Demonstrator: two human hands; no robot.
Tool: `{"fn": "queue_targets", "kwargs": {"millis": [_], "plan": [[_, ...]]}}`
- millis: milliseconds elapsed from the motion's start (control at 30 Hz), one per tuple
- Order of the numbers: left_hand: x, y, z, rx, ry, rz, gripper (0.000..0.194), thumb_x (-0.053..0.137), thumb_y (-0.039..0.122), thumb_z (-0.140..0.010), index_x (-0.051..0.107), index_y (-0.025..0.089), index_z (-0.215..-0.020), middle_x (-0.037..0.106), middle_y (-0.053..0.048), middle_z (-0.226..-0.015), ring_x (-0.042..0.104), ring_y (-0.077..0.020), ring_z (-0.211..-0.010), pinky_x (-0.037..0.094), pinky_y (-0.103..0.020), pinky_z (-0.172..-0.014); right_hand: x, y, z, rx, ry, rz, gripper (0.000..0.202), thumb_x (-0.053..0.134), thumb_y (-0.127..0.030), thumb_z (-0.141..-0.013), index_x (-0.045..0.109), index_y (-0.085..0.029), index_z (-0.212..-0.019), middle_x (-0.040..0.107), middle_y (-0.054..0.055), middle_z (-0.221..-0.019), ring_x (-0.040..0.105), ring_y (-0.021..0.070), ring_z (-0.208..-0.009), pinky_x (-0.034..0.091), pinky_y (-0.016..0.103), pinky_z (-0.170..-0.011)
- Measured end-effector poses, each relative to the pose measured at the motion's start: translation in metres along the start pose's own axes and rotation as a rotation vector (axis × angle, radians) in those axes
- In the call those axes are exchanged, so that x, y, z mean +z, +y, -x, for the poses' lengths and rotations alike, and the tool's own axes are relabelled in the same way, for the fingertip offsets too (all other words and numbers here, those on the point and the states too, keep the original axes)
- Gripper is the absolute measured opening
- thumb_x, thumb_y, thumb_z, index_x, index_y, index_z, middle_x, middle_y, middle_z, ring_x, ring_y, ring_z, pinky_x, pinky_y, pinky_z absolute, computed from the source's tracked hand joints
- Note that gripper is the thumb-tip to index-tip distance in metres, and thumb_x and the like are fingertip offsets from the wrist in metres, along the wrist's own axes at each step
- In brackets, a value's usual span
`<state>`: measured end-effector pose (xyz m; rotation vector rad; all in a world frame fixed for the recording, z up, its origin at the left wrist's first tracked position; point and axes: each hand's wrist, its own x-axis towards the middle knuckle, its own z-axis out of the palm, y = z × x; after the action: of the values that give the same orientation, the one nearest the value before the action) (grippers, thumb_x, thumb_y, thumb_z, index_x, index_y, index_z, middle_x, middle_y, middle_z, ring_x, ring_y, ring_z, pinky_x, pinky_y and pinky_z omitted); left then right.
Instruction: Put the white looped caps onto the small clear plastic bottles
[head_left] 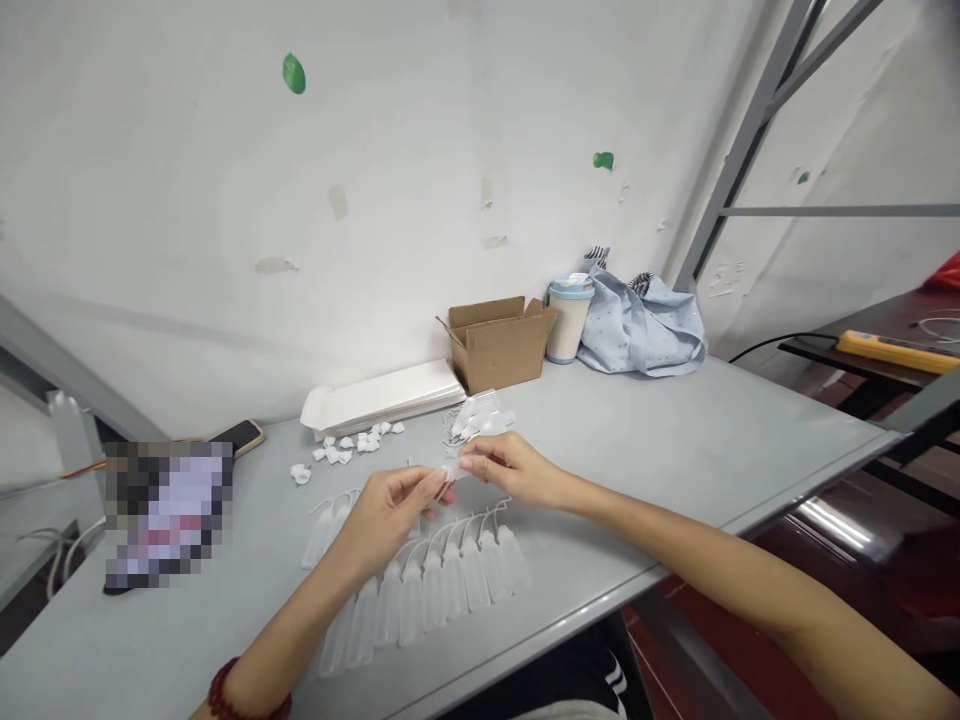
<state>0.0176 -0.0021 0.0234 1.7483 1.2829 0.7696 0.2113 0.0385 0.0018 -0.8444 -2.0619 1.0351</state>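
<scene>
Small translucent plastic part (451, 469) pinched by left hand (396, 507) and right hand (521, 472).
It is held at left's two o'clock, right's nine; long axis cannot be told. Corded tubes (455, 580) are laid at six o'clock.

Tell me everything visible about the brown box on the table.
The box is brown, apparently cardboard, upright on the gray table, its top open with flaps raised; its inner floor is hidden. It sits between the white stack and lidded cup; contact with either is unclear. The right hand is not touching it.
</scene>
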Motion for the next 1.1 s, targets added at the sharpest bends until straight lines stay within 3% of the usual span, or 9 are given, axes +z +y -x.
{"fn": "queue_targets", "kwargs": {"millis": [200, 333, 500, 600, 833, 967, 1100], "plan": [[0.000, -0.003, 0.000, -0.045, 0.003, 0.155, 0.037, 0.053, 0.048, -0.082, 0.068, 0.016, -0.070, 0.067, -0.003, -0.073, 0.054, -0.0136, -0.062, 0.046, -0.026, -0.063, 0.003, 0.002, 0.002, -0.200, 0.077, 0.228, 0.025, 0.048, -0.034, -0.091, 0.059, -0.012, -0.095, 0.056, 0.001, -0.071, 0.046, 0.0103, -0.058, 0.037, 0.022, -0.057], [0.000, -0.004, -0.001, -0.036, -0.029, 0.192, 0.038, 0.052, 0.047, -0.083, 0.070, 0.016, -0.070, 0.068, -0.005, -0.073, 0.055, -0.0154, -0.064, 0.047, -0.027, -0.064, 0.006, 0.001, 0.003, -0.331, 0.128, 0.368, 0.027, 0.040, -0.031, -0.094, 0.058, -0.012, -0.088, 0.058, 0.004, -0.071, 0.048, 0.0123, -0.061, 0.037, 0.024, -0.059], [0.005, -0.008, 0.001, 0.149, 0.100, -0.098, 0.029, 0.052, 0.039, -0.083, 0.072, 0.018, -0.084, 0.071, -0.005, -0.085, 0.059, -0.0213, -0.080, 0.047, -0.027, -0.067, 0.007, -0.002, 0.002, -0.171, 0.102, 0.227, 0.031, 0.039, -0.030, -0.094, 0.052, -0.015, -0.071, 0.051, -0.001, -0.061, 0.045, 0.0100, -0.056, 0.035, 0.022, -0.057], [0.006, -0.007, 0.004, 0.205, 0.158, -0.126, 0.028, 0.052, 0.039, -0.084, 0.071, 0.019, -0.093, 0.070, -0.006, -0.092, 0.060, -0.0218, -0.086, 0.048, -0.027, -0.069, 0.005, -0.007, 0.003, -0.063, 0.072, 0.122, 0.038, 0.038, -0.033, -0.094, 0.044, -0.016, -0.061, 0.041, -0.004, -0.055, 0.039, 0.0085, -0.052, 0.031, 0.021, -0.052], [0.002, 0.002, 0.003, 0.036, -0.020, 0.097, 0.043, 0.044, 0.047, -0.087, 0.066, 0.017, -0.068, 0.067, -0.004, -0.070, 0.057, -0.0162, -0.067, 0.046, -0.027, -0.070, 0.004, -0.014, 0.006, -0.179, 0.134, 0.166, 0.026, 0.043, -0.031, -0.093, 0.059, -0.014, -0.082, 0.056, 0.000, -0.067, 0.046, 0.0099, -0.058, 0.036, 0.022, -0.057], [0.001, 0.001, 0.001, -0.021, -0.057, 0.246, 0.040, 0.048, 0.047, -0.085, 0.063, 0.016, -0.065, 0.062, -0.002, -0.066, 0.054, -0.0144, -0.061, 0.045, -0.027, -0.066, 0.006, -0.005, 0.008, -0.308, 0.195, 0.314, 0.024, 0.045, -0.034, -0.093, 0.058, -0.014, -0.096, 0.061, 0.005, -0.078, 0.051, 0.0125, -0.063, 0.039, 0.023, -0.059], [0.000, 0.000, 0.002, 0.010, -0.054, 0.206, 0.041, 0.049, 0.045, -0.085, 0.061, 0.015, -0.060, 0.060, -0.002, -0.063, 0.052, -0.0136, -0.060, 0.043, -0.026, -0.065, 0.006, -0.001, 0.007, -0.428, 0.200, 0.409, 0.025, 0.040, -0.033, -0.095, 0.056, -0.013, -0.094, 0.058, 0.005, -0.073, 0.048, 0.0128, -0.060, 0.039, 0.024, -0.058]]}}
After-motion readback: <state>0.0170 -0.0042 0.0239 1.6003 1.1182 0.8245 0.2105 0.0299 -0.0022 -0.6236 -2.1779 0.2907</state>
